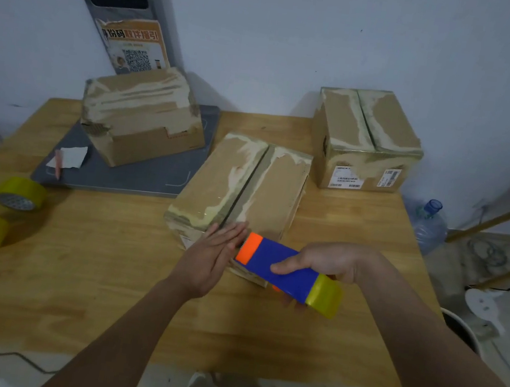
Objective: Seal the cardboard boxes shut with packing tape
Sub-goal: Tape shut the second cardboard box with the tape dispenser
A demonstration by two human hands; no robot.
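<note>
At the centre of the frame a long cardboard box [241, 188] lies on the wooden counter [84, 268], its two top flaps meeting along a dark seam edged with old, torn tape. The left hand [210, 258] lies flat, fingers [232, 235] straight and together, their tips pressing on the near end of that box just beside the seam. The right hand [325, 261] grips a blue tape dispenser [283, 269], thumb curled over its top; the orange front end sits at the near edge of the box, next to the left fingertips, and a yellow roll of tape [326, 293] sits at its rear end. A second box [143, 115], heavily patched with tape, rests on a grey mat [140, 176] in the upper left of the frame, with a scrap of white paper [70, 156] near it. A third box [366, 139] with printed labels on its side stands at the upper right, its flaps closed. Two spare yellow tape rolls [20, 193] lie at the left edge of the counter. A clear water jug [429, 224] stands on the floor to the right.
</note>
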